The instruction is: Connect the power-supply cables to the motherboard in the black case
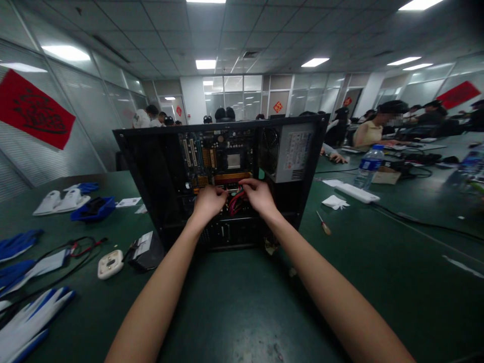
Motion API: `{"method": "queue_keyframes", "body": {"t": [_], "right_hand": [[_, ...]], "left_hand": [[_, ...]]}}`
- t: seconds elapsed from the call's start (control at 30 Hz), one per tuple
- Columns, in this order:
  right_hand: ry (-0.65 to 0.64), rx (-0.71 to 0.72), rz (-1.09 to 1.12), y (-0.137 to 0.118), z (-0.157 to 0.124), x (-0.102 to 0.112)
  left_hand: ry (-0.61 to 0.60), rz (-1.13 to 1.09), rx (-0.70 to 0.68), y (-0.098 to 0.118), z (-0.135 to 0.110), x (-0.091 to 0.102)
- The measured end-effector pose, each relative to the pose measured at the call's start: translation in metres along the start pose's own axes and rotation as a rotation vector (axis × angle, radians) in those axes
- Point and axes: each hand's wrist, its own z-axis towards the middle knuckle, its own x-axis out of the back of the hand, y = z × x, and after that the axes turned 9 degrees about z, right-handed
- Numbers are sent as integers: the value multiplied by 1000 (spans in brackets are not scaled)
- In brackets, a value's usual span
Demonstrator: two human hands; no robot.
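An open black computer case (147, 166) stands on the green table, its inside facing me. Within it are a motherboard (223, 146) with a bare square chip and, at upper right, a silver power supply (293, 154). Both my hands reach into the lower middle of the case. My right hand (260, 197) pinches a bundle of red and dark cables (236, 202) near the memory slots. Just to the left, my left hand (209, 202) has thumb and forefinger pressed together at the board's lower edge; whatever lies between them is hidden.
On the left lie blue-and-white gloves (32, 322), a blue tray (93, 209), a white square case (110, 264) and a black block (146, 252). To the right are a screwdriver (323, 224), a power strip (357, 192) and a water bottle (368, 167). Other people sit beyond.
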Motion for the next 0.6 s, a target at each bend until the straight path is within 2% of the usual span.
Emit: {"method": "queue_keyframes", "body": {"t": [0.13, 0.3, 0.43, 0.6], "right_hand": [[-128, -74, -79, 3, 2, -2], [-66, -141, -99, 8, 2, -5], [-66, -152, -132, 12, 3, -5], [-71, -134, -140, 13, 2, -4]], "left_hand": [[-81, 107, 30, 0, 4, -8], [-94, 154, 47, 4, 9, -14], [-86, 167, 39, 5, 10, -14], [-6, 255, 43, 8, 6, -14]]}}
